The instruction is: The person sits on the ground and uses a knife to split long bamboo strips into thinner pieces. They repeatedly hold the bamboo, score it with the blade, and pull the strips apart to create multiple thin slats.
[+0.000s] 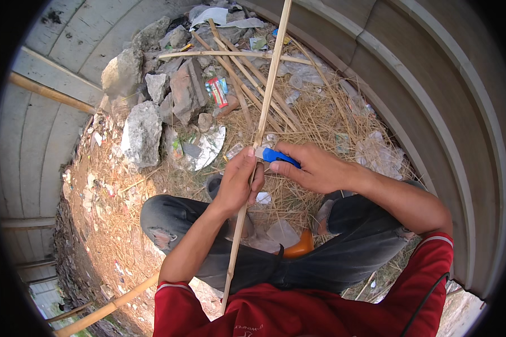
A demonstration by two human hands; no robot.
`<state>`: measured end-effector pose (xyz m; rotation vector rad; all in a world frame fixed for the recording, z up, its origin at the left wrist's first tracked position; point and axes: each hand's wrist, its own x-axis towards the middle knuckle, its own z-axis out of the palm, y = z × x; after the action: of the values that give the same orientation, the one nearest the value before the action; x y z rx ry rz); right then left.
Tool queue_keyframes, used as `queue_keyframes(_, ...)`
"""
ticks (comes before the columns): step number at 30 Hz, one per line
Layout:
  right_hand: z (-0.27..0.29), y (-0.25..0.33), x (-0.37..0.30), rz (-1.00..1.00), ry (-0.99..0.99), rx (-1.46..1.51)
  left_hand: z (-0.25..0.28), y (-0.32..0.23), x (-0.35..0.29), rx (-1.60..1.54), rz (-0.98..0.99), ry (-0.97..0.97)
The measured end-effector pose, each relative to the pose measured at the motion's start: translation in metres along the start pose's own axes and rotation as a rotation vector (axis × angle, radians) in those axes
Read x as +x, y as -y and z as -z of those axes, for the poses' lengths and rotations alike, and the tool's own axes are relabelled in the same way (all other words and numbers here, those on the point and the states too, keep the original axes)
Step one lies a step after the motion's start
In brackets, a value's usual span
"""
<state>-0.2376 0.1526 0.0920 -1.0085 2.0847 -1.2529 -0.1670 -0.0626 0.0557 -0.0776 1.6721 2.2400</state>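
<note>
Red shirt cloth (298,309) is lying nearest the camera, and beyond it the left hand (237,182) is gripping a split bamboo strip (273,73), fingers curled closed around it. From that grip the strip is extending both ways, its long axis running away from the body and leaning right at the far end, with the left hand nearer to it. Crosswise from the right, a blue utility knife (282,158) is pointing its blade (259,152) at the strip, contact uncertain, the right hand (309,163) wrapping its handle firmly, wrist level with the grip.
</note>
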Motion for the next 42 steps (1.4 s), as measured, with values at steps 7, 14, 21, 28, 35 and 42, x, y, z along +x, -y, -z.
queue_keyframes(7,0.009,0.0,0.001,0.016,0.011,0.071,0.003,-0.017,0.004,0.04,-0.015,0.13)
queue_keyframes(14,0.011,0.004,-0.002,-0.326,0.321,0.5,-0.01,-0.013,0.007,0.045,-0.029,-0.034)
queue_keyframes(21,0.003,-0.006,0.0,-0.302,0.424,0.701,-0.004,-0.018,0.001,-0.167,0.026,0.132)
queue_keyframes(28,0.004,-0.007,0.001,-0.319,0.483,0.794,-0.005,-0.018,-0.001,-0.08,-0.047,0.207)
queue_keyframes(35,0.004,-0.008,-0.001,-0.346,0.496,0.805,-0.002,-0.015,-0.003,-0.022,-0.054,0.212)
queue_keyframes(42,0.002,-0.009,-0.001,-0.38,0.464,0.92,-0.002,-0.012,-0.003,-0.043,-0.051,0.199)
